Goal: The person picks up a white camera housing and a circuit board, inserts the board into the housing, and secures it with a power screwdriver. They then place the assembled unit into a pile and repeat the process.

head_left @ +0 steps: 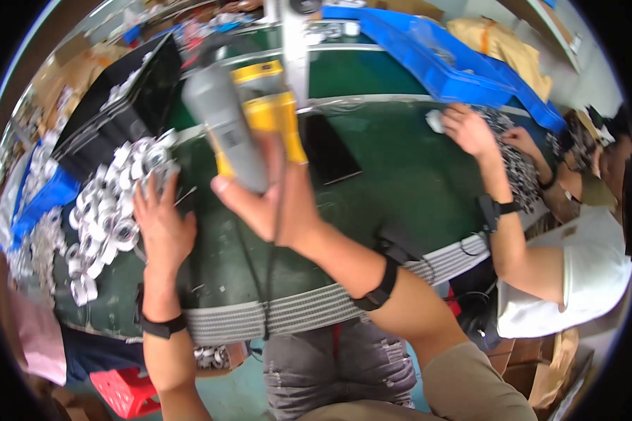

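Note:
My right hand (288, 200) is closed around a grey corded electric screwdriver (226, 116), raised over the green table and smeared by motion. Its dark end points away from me, and a black cord (279, 210) trails from my hand down to the near table edge. Behind the tool is a yellow holder (272, 109). My left hand (163, 221) is palm down with fingers spread, its fingertips at the right side of a heap of white ring-shaped parts (109, 203). Whether it touches any ring is hard to tell.
A black crate (123, 116) stands behind the heap, a blue bin (45, 200) left of it. A dark flat panel (326, 147) lies mid-table. At right, a co-worker's hands (470, 130) work by small dark parts (519, 168); blue trays (463, 77) sit beyond.

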Tool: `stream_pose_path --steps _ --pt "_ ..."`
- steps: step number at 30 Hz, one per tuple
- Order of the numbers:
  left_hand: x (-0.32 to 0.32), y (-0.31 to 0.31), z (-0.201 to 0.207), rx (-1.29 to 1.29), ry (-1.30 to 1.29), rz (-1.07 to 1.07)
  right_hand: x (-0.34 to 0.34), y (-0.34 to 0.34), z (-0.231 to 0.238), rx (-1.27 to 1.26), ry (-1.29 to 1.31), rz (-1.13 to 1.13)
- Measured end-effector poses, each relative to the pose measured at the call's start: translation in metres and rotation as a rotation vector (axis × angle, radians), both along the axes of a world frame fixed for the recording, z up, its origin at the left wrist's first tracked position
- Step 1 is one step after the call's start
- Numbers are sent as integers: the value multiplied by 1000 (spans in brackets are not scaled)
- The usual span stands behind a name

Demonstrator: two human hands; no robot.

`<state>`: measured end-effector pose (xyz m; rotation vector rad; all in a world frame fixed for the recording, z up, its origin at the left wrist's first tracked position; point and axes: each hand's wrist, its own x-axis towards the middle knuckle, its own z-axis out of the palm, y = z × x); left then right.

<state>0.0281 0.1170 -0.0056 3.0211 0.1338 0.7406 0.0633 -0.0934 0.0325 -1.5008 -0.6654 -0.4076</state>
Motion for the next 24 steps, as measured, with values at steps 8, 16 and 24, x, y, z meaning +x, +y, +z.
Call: stream_pose_path --steps 8,16,24 --pt "-7 -8 6 -406 -52 -85 45 -41 0 34 -90 -300" --pt "-14 -29 0 -240 208 -254 167 -249 -52 -1088 -222 -1327" --pt "-12 -35 24 -390 567 -583 139 -235 -30 -1076 307 -1003"
